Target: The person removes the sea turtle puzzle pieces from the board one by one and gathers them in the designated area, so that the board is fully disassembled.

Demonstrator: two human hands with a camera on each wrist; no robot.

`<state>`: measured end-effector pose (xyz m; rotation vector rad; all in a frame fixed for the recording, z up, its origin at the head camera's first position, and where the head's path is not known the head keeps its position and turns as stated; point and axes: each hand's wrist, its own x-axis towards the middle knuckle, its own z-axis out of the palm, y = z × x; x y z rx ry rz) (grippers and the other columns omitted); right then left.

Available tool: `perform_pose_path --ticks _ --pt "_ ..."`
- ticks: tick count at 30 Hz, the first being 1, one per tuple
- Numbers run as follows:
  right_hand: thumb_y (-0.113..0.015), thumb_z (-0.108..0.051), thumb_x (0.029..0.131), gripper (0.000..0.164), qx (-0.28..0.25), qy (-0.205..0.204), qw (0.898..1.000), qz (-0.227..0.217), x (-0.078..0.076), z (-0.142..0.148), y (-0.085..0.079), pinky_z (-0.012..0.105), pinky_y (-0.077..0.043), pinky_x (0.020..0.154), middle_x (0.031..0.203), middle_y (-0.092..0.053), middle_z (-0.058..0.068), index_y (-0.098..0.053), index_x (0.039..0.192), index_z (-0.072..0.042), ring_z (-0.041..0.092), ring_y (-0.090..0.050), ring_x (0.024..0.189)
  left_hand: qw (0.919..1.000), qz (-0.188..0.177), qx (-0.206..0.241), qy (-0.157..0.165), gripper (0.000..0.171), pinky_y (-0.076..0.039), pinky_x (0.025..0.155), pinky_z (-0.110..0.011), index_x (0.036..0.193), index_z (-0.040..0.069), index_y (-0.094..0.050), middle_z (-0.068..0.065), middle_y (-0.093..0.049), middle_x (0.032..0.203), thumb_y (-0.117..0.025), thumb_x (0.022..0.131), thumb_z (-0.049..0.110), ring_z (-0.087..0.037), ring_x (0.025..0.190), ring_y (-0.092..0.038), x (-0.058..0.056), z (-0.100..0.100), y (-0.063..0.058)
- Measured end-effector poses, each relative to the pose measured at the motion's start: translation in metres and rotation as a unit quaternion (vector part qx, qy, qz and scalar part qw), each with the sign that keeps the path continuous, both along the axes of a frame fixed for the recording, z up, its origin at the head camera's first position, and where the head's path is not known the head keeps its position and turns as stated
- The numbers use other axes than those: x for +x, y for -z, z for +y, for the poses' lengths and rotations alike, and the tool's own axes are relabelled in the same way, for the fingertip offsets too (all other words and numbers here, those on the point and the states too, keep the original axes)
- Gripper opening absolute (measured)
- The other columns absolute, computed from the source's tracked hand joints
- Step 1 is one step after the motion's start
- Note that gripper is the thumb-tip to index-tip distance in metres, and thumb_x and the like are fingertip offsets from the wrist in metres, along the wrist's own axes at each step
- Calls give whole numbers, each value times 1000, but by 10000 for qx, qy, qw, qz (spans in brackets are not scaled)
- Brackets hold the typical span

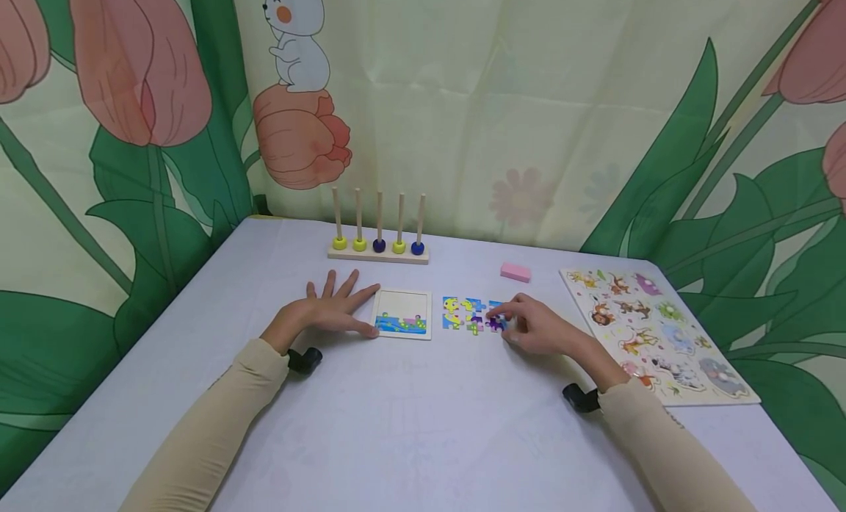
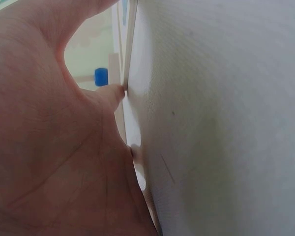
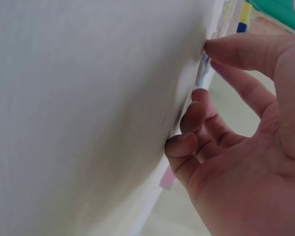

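My left hand (image 1: 333, 310) lies with fingers spread on the table, thumb and index fingertip at the left edge of a small wooden puzzle tray (image 1: 429, 317). Blue and green jigsaw pieces (image 1: 399, 325) fill the tray's lower part; above them its base is bare. To the tray's right lies a group of loose jigsaw pieces (image 1: 452, 314), coloured blue, yellow and purple. At that group's right end my right hand (image 1: 538, 325) pinches a purple and blue jigsaw piece (image 1: 497, 324) between thumb and index finger, partly hidden by them. Its other fingers are curled, seen in the right wrist view.
Behind the tray stands a wooden peg rack (image 1: 378, 256) with yellow and dark blue beads. A pink block (image 1: 515, 272) lies beyond the loose pieces. On the right is a large animal puzzle board (image 1: 611, 336). A printed curtain (image 1: 449, 115) hangs behind the white-covered table (image 1: 410, 424).
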<state>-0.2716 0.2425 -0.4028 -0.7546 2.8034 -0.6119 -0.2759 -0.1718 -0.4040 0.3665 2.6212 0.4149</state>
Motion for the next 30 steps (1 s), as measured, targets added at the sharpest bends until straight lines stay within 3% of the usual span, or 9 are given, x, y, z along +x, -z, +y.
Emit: perform_pose_path --ticks 11,17,30 --pt "-77 -16 95 33 -315 46 9992 245 2 -24 -2 30 -44 76 110 -63 9 -75 128 -18 20 -53 91 10000 -25 29 5 106 16 118 -84 172 28 -15 -19 15 179 -61 89 75 -55 159 25 0 0 1" --pt "-74 -16 95 33 -395 -204 9988 205 -1 -51 -1 30 -46 78 113 -66 6 -75 129 -17 19 -55 90 10000 -55 60 -47 111 18 118 -83 171 30 -15 -18 16 179 -60 85 83 -55 159 27 -1 -2 2" --pt "-71 -17 96 35 -523 -692 9961 131 -5 -113 1 29 -45 78 115 -66 5 -73 131 -16 15 -52 88 10000 10 72 -9 112 17 116 -85 171 30 -16 -19 15 179 -61 84 83 -56 158 27 -2 -2 5"
